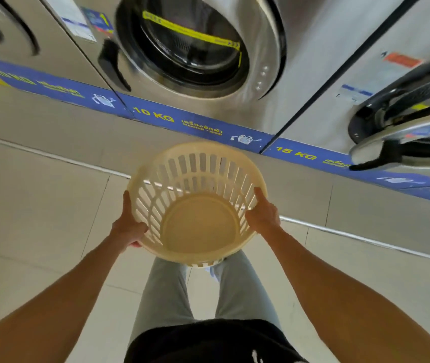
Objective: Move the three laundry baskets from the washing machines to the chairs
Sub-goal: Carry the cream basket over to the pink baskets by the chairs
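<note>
one empty cream basket (pixel 198 221) is up off the floor (pixel 38 218), near the person and in front of the middle washer (pixel 182 48), with the left hand (pixel 128 226) and right hand (pixel 262 214) and their fingers (pixel 259 195) curled tight on its two sides. it is light and only pinched at the rim, so it could slip and drop, or bump the open door (pixel 402 142) on the right when the person turns. i count one basket, two hands, three washers and no chairs.

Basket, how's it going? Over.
Both hands, left and right, gripping basket rim. Basket empty, lifted off floor. Open washer door to the right.
</note>
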The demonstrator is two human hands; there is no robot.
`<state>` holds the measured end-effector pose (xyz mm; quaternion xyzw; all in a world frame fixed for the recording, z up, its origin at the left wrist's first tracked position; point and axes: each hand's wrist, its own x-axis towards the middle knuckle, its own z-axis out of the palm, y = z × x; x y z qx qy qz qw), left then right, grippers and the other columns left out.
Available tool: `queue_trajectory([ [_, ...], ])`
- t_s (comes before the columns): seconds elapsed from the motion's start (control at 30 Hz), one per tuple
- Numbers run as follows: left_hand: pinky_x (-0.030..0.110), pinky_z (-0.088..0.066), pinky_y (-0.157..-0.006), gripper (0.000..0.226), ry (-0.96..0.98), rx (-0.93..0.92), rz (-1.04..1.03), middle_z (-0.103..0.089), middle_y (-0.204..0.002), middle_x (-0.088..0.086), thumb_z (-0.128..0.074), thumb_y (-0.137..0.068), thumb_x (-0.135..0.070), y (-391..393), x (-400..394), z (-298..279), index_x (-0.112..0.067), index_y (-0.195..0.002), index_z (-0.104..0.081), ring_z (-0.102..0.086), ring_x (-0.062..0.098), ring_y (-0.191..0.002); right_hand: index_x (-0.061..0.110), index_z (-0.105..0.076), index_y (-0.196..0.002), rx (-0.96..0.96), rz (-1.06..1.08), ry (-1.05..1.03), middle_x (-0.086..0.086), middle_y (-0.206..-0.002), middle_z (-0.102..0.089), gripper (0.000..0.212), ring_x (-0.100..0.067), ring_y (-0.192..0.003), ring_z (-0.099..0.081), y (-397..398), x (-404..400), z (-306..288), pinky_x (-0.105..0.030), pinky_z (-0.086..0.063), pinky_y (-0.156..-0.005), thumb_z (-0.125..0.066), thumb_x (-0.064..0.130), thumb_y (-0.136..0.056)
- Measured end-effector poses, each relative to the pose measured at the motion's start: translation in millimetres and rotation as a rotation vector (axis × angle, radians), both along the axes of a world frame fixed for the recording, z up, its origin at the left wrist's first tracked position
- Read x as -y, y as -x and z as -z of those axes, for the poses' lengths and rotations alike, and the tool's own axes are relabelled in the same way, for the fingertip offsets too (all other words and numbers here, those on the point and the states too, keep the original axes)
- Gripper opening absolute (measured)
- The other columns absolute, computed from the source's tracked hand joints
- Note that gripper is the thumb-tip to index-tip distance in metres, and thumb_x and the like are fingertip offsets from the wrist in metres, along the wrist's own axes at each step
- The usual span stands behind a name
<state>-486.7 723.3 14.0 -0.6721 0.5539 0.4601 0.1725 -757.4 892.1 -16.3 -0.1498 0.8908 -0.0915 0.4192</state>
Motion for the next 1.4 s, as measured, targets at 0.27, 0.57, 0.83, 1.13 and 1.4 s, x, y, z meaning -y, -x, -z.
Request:
queue_trajectory([
  [0.27, 0.050, -0.062, -0.058, 0.107, 0.034, -0.024, -0.071, -0.048, -0.137, 0.021, -0.061, -0.090, -0.011, -40, -45, -51, -0.055, -0.147, 0.018, -0.067, 0.033, -0.073, 0.045, -0.016, -0.155, 0.000, -0.177, -0.011, -0.012, -0.131, -0.061, 0.082, -0.026, -0.069, -0.063, -10, -3, -60, -0.033, -0.056, -0.049, -0.052, 0.013, -0.089],
  [0.57, 0.061, -0.057, -0.080, 0.111, 0.014, -0.149, -0.348, -0.040, -0.143, 0.026, -0.065, -0.090, -0.004, -111, -92, -85, -0.048, -0.151, 0.015, -0.065, 0.048, -0.101, 0.045, -0.021, -0.153, -0.062, -0.359, 0.011, -0.010, -0.122, -0.062, 0.077, -0.028, -0.080, -0.067, -68, 12, -89, -0.031, -0.054, -0.058, -0.052, 0.018, -0.089],
  [0.83, 0.060, -0.059, -0.074, 0.111, 0.141, -0.180, -0.525, -0.048, -0.131, 0.029, -0.068, -0.088, -0.002, -211, -142, -112, -0.046, -0.152, 0.011, -0.068, 0.049, -0.092, 0.043, -0.020, -0.156, -0.084, -0.553, 0.122, -0.013, -0.134, -0.058, 0.080, -0.034, -0.119, -0.060, -166, 24, -106, -0.044, -0.052, -0.096, -0.051, 0.018, -0.087],
  [1.13, 0.054, -0.062, -0.067, 0.102, 0.340, -0.125, -0.817, -0.051, -0.134, 0.022, -0.063, -0.091, -0.006, -350, -238, -129, -0.041, -0.153, 0.009, -0.070, 0.042, -0.092, 0.043, -0.026, -0.155, -0.065, -0.899, 0.244, -0.014, -0.139, -0.058, 0.081, -0.036, -0.121, -0.059, -321, 43, -123, -0.039, -0.052, -0.096, -0.051, 0.017, -0.082],
  [1.4, 0.046, -0.062, -0.057, 0.108, 0.411, -0.010, -1.106, -0.053, -0.129, 0.025, -0.057, -0.090, -0.002, -458, -315, -138, -0.048, -0.149, 0.021, -0.071, 0.036, -0.077, 0.043, -0.021, -0.156, -0.014, -1.225, 0.323, -0.012, -0.142, -0.055, 0.082, -0.036, -0.116, -0.060, -471, 52, -140, -0.039, -0.055, -0.084, -0.046, 0.015, -0.083],
])
